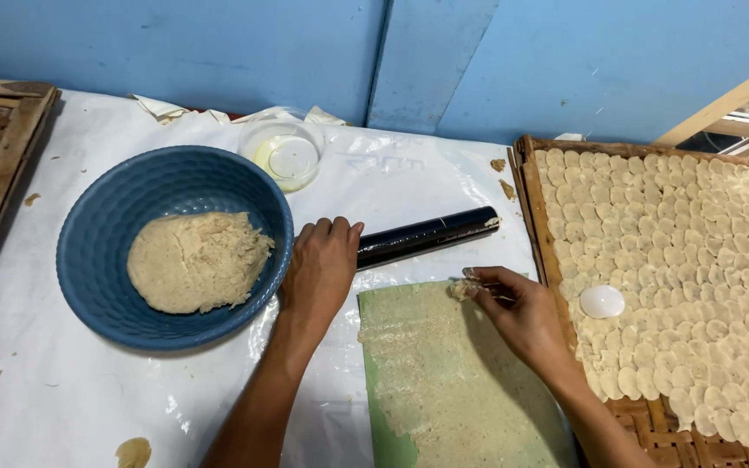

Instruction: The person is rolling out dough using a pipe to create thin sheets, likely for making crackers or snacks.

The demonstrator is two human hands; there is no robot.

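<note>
At frame centre, a black rolling pin is gripped by the left hand, fingers curled over its end. A dough scrap is pinched by the right hand fingertips, at the upper edge of the rolled dough sheet.

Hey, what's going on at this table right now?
A person is working dough by hand. The left hand rests on a black rolling pin beside a blue bowl holding a lump of dough. The right hand pinches a scrap at the top edge of a thin dough sheet rolled out on a green mat. To the right, a woven tray is covered with small dough rounds.
</note>
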